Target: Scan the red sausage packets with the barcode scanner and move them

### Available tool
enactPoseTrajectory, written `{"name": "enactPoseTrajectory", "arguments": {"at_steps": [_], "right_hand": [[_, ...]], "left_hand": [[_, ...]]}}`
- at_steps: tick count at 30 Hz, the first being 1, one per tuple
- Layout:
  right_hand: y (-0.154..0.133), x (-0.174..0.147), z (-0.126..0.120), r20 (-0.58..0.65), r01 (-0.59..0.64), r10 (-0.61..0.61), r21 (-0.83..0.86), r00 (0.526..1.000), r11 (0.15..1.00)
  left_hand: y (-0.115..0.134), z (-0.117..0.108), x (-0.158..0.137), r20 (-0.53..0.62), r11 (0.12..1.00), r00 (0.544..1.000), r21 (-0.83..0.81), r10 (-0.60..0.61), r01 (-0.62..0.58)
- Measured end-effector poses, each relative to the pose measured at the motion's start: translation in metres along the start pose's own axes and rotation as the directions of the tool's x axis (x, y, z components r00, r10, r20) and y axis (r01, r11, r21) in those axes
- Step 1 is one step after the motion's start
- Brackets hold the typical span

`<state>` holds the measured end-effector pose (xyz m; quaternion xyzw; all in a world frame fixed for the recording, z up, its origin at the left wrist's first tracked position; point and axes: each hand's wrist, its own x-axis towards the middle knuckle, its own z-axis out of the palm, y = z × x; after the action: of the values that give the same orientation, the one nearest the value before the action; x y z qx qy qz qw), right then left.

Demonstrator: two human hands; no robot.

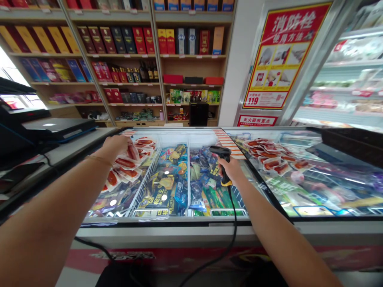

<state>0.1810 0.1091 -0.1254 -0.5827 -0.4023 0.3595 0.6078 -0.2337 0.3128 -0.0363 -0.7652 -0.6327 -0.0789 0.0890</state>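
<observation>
My left hand [117, 144] is closed on a clear vacuum pack of reddish sausage [132, 152] at the left end of the chest freezer; its fingertips are partly hidden. Beside and below it, several similar sausage packs [127, 169] lie in an overlapping row. In my right hand [230, 165] is a black handheld barcode scanner [220, 151] with yellow trim, held by its grip above the middle of the freezer. From the scanner a black cable [235, 223] hangs down past the freezer's front edge.
Under the freezer's glass lid are wire baskets with bagged ice creams [166, 175]. More sausage packs [269, 153] lie to the right. A black checkout machine [60, 127] stands on the left. Shelves of boxed goods [130, 40] and a red fire-hydrant poster [278, 56] are behind.
</observation>
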Motion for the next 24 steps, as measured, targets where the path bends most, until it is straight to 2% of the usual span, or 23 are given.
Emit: {"name": "enactPoseTrajectory", "arguments": {"at_steps": [2, 6, 9, 11, 12, 13, 14, 18, 19, 21, 22, 24], "right_hand": [[0.001, 0.000, 0.001, 0.000, 0.001, -0.001, -0.011, 1.000, 1.000], [0.001, -0.001, 0.002, 0.008, 0.012, -0.012, -0.042, 1.000, 0.999], [-0.001, -0.003, 0.002, 0.028, 0.037, -0.035, -0.059, 0.999, 0.998], [-0.003, -0.004, 0.001, 0.040, 0.056, -0.054, -0.060, 0.998, 0.997], [-0.004, -0.005, 0.001, 0.043, 0.064, -0.062, -0.061, 0.997, 0.996], [-0.005, -0.005, 0.000, 0.045, 0.072, -0.069, -0.064, 0.997, 0.995], [-0.005, -0.006, 0.000, 0.050, 0.080, -0.077, -0.070, 0.996, 0.994], [-0.006, -0.010, -0.001, 0.090, 0.112, -0.099, -0.157, 0.991, 0.981], [-0.007, -0.011, 0.000, 0.101, 0.118, -0.100, -0.191, 0.990, 0.974], [-0.008, -0.014, 0.001, 0.130, 0.135, -0.105, -0.249, 0.986, 0.959], [-0.009, -0.016, 0.001, 0.148, 0.145, -0.108, -0.269, 0.983, 0.952], [-0.011, -0.020, 0.003, 0.190, 0.168, -0.114, -0.300, 0.975, 0.939]], "left_hand": [[0.004, -0.011, 0.004, 0.014, 0.995, 1.000, 0.101, 0.013, -0.014], [0.022, -0.032, 0.007, -0.152, 0.999, 0.988, 0.026, -0.020, 0.024], [0.050, -0.032, 0.005, -0.274, 0.989, 0.961, -0.148, -0.039, -0.002], [0.076, -0.018, 0.002, -0.286, 0.930, 0.950, -0.366, -0.127, 0.014], [0.092, -0.008, 0.000, -0.248, 0.855, 0.949, -0.517, -0.194, 0.040], [0.109, 0.005, -0.002, -0.180, 0.720, 0.947, -0.690, -0.267, 0.072], [0.126, 0.019, -0.005, -0.093, 0.545, 0.944, -0.832, -0.317, 0.101], [0.192, 0.071, -0.018, 0.030, 0.339, 0.948, -0.930, -0.317, 0.143], [0.205, 0.079, -0.022, 0.095, 0.206, 0.940, -0.964, -0.327, 0.169], [0.224, 0.089, -0.029, 0.205, -0.016, 0.922, -0.977, -0.329, 0.212], [0.230, 0.091, -0.033, 0.241, -0.100, 0.916, -0.970, -0.322, 0.221], [0.235, 0.091, -0.038, 0.254, -0.167, 0.918, -0.963, -0.304, 0.211]]}}
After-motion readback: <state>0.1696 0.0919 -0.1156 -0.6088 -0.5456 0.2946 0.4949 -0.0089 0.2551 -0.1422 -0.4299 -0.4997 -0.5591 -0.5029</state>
